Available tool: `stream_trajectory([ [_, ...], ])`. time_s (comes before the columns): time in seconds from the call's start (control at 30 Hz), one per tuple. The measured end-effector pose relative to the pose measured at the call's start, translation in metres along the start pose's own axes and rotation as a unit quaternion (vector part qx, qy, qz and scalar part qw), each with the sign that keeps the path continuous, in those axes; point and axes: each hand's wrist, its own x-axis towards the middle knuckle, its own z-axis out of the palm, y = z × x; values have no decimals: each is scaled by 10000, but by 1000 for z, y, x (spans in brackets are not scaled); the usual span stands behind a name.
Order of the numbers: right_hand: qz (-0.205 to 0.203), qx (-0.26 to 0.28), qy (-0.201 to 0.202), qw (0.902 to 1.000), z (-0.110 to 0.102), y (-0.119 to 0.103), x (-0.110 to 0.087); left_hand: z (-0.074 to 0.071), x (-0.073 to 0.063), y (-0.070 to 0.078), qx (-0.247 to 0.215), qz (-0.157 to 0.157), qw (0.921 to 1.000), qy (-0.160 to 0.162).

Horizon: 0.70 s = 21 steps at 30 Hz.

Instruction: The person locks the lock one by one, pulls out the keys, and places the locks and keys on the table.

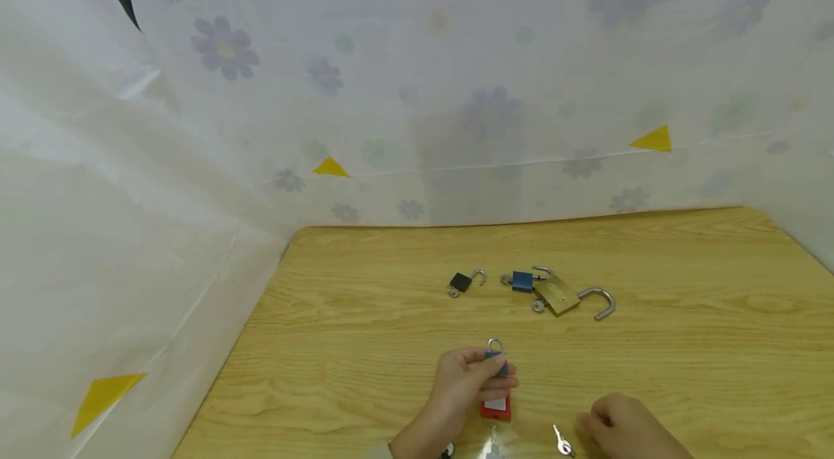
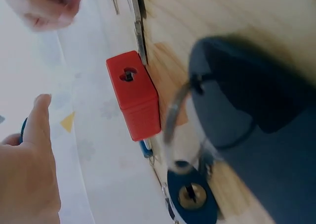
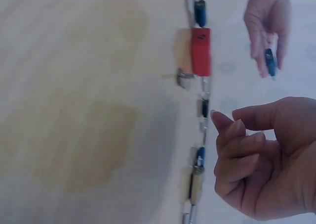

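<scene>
My left hand [image 1: 459, 379] pinches a small blue padlock [image 1: 497, 365] between thumb and fingers, its shackle pointing up. In the right wrist view this padlock [image 3: 270, 62] sits at the fingertips of the left hand [image 3: 269, 16]; the left wrist view shows only a sliver of it. Just under the hand lies a red padlock [image 1: 496, 412] with a pale label, its keyhole facing the left wrist camera. My right hand [image 1: 622, 426] holds nothing, fingers loosely curled, low over the table beside a small silver key [image 1: 562, 442].
Farther back lie a black padlock [image 1: 460, 281], a blue padlock [image 1: 522, 281] and a large brass padlock [image 1: 557, 296], shackles swung out and keys inserted. Another key [image 1: 493, 444] is near the front. A blue padlock [image 2: 192, 197] shows its keyhole. Flowered sheeting [image 1: 469, 177] walls the wooden table [image 1: 365, 314].
</scene>
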Motion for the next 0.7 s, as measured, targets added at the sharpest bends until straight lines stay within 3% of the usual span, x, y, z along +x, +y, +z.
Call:
stream_trajectory([
  [0.13,-560,466,177,9972,-10,-9,1,7,1,-5,153,-131,9995,-245],
  [0.27,-985,1421,292,9845,-6,-17,5,19,1,-10,351,-321,9973,-567],
  [0.43,-949,2346,132,9674,5,-20,10,35,1,-14,765,-574,9916,-873],
  [0.53,-873,2690,120,9591,9,-19,11,41,2,-16,793,-582,9911,-898],
  [0.7,-904,2565,413,9614,13,-14,14,46,3,-18,780,-533,9924,-792],
])
